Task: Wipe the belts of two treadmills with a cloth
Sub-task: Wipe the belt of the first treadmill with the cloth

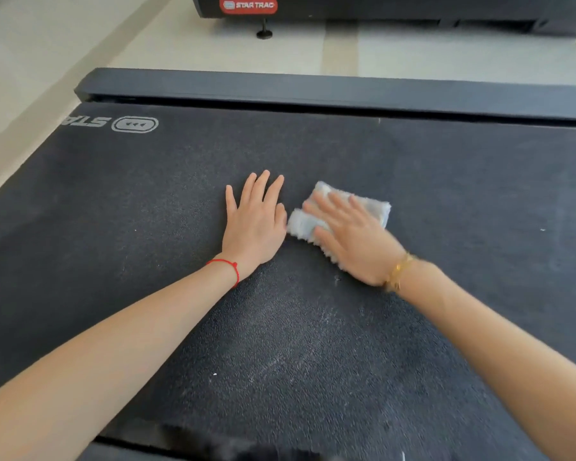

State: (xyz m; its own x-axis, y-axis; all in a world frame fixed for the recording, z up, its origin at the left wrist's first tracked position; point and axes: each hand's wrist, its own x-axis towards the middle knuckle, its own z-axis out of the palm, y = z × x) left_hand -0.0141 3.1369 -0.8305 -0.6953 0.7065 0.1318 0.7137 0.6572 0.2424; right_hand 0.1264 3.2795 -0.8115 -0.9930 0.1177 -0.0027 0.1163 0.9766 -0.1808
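Cloth (341, 212) — a pale, fluffy folded one — lies flat on the treadmill belt (147, 227) near mid-frame, pinned under the right hand (353, 237); that hand's fingers (326, 207) are straight and spread, pressing down on it rather than curling round it; the hand is blurred, so I judge a wiping stroke is under way. Cloth edges show past the fingertips at 12 o'clock and beyond the hand at 3 and 9 o'clock. At 9 o'clock of the cloth, just beside it, the left hand (256, 224) rests palm-down on the belt, fingers straight and holding nothing.

Risks, as I judge them: with flat pressure only, the cloth could bunch or slip from under the palm on the textured belt; the bracing hand sits in the stroke's path — the cloth may bump it; pale streaks at 6 o'clock could be missed.
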